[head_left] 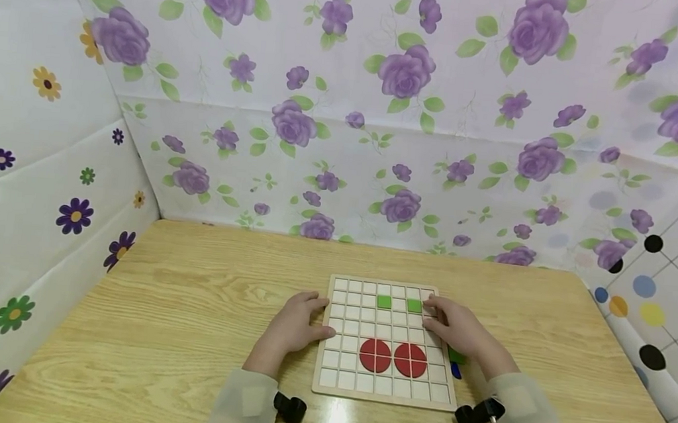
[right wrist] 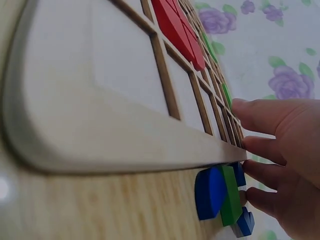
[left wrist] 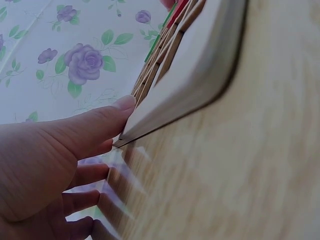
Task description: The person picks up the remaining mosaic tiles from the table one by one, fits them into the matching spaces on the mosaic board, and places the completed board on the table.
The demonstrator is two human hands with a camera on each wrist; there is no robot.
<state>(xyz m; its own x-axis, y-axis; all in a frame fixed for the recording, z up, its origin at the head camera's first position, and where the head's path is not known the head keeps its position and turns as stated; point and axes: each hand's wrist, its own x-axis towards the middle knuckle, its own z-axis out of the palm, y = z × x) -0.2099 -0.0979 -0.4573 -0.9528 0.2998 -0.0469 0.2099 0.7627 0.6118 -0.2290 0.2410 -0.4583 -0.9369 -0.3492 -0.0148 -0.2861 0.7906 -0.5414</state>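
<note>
A wooden grid board [head_left: 384, 398] lies flat on the table, with two red discs built from quarter pieces, the left disc [head_left: 367, 363] and the right disc [head_left: 403, 367]. Farther up the grid sit two green squares, one on the left [head_left: 384, 301] and one on the right [head_left: 414, 305]. My left hand [head_left: 292, 327] rests against the board's left edge, its thumb on the rim and its other fingers loosely spread. Over the right edge lies my right hand [head_left: 462, 329], thumb on the grid and fingers beside the rim. Neither hand holds a loose piece.
Beside the board's right edge, partly under my right hand, lie loose pieces, including a blue one [right wrist: 209, 192] and a green one [right wrist: 230, 197]. The wooden table [head_left: 187, 312] meets a flowered cloth [head_left: 352, 116] at the back. Both wrists carry black camera mounts.
</note>
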